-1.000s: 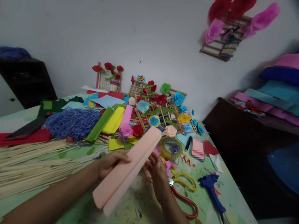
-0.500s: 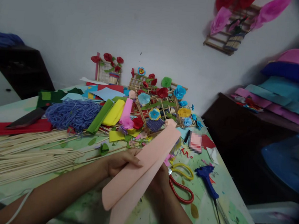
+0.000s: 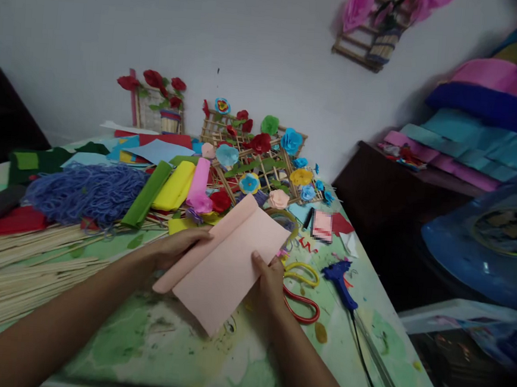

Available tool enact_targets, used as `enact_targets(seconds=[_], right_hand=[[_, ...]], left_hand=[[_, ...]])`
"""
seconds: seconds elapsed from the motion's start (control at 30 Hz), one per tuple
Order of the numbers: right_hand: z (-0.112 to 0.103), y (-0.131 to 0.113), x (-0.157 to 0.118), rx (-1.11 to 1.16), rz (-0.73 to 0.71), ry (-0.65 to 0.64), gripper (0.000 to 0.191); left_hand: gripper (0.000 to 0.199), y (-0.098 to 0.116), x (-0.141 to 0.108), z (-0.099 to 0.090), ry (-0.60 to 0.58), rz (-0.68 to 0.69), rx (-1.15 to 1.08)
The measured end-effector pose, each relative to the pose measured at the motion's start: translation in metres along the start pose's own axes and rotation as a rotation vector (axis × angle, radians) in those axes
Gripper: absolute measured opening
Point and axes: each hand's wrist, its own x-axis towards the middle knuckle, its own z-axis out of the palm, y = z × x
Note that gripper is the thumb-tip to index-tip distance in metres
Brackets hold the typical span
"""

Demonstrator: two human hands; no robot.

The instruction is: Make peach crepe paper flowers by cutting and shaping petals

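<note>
A roll of pale pink crepe paper (image 3: 235, 263) is held between both hands above the table, partly unrolled, with a flat sheet spread toward the right. My left hand (image 3: 185, 244) grips the rolled edge on the left, its fingers partly hidden by the paper. At the free right edge, my right hand (image 3: 267, 275) pinches the sheet with the thumb on top and the fingers underneath. Just right of that hand lie scissors (image 3: 301, 304) with one yellow and one red handle. A blue glue gun (image 3: 343, 283) rests farther right, its cord running toward the front.
Blue yarn (image 3: 88, 192), thin wooden sticks (image 3: 23, 282) and green (image 3: 146, 193) and yellow (image 3: 174, 184) paper rolls cover the left side. Behind stand stick frames with paper flowers (image 3: 260, 143). The table's right edge (image 3: 401, 318) slopes past the glue gun.
The pink paper has opened out from a narrow folded roll into a wider sheet. My right hand has come from beneath it to its right edge. The camera view has shifted right.
</note>
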Motion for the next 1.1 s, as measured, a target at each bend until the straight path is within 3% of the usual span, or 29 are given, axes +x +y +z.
enact_targets(seconds=[0.13, 0.23, 0.33, 0.4, 0.47, 0.53, 0.6, 0.67, 0.77, 0.87, 1.1], right_hand=[[0.001, -0.004, -0.002, -0.114, 0.015, -0.053, 0.037], [0.002, -0.002, -0.009, -0.208, 0.029, -0.117, 0.038], [0.004, 0.008, -0.022, -0.333, 0.024, -0.221, 0.034], [0.007, 0.013, -0.033, -0.455, 0.016, -0.327, 0.029], [0.011, 0.013, -0.043, -0.655, -0.05, -0.474, 0.023], [0.014, 0.005, -0.049, -0.951, -0.204, -0.646, 0.016], [0.016, -0.005, -0.05, -1.269, -0.363, -0.795, 0.012], [0.015, -0.012, -0.047, -1.541, -0.489, -0.865, 0.01], [0.01, -0.013, -0.04, -1.79, -0.604, -0.876, 0.009], [0.007, -0.007, -0.033, -1.879, -0.667, -0.837, 0.011], [0.013, -0.005, -0.007, -1.981, -0.626, -0.618, 0.027]], left_hand=[[0.06, 0.003, -0.005, -0.006, -0.007, 0.04, 0.257], [0.06, 0.009, -0.01, -0.015, 0.056, 0.091, 0.602], [0.056, 0.012, -0.013, -0.029, 0.08, 0.165, 0.936], [0.053, 0.012, -0.017, -0.04, 0.087, 0.136, 0.993], [0.051, 0.013, -0.022, -0.055, 0.089, 0.098, 0.959], [0.051, 0.017, -0.029, -0.071, 0.093, 0.117, 0.873], [0.054, 0.023, -0.036, -0.089, 0.198, 0.149, 0.689], [0.059, 0.031, -0.044, -0.105, 0.31, 0.174, 0.447], [0.061, 0.041, -0.053, -0.12, 0.46, 0.227, 0.196], [0.06, 0.046, -0.06, -0.124, 0.548, 0.311, 0.108], [0.073, 0.041, -0.059, -0.123, 0.553, 0.314, 0.03]])
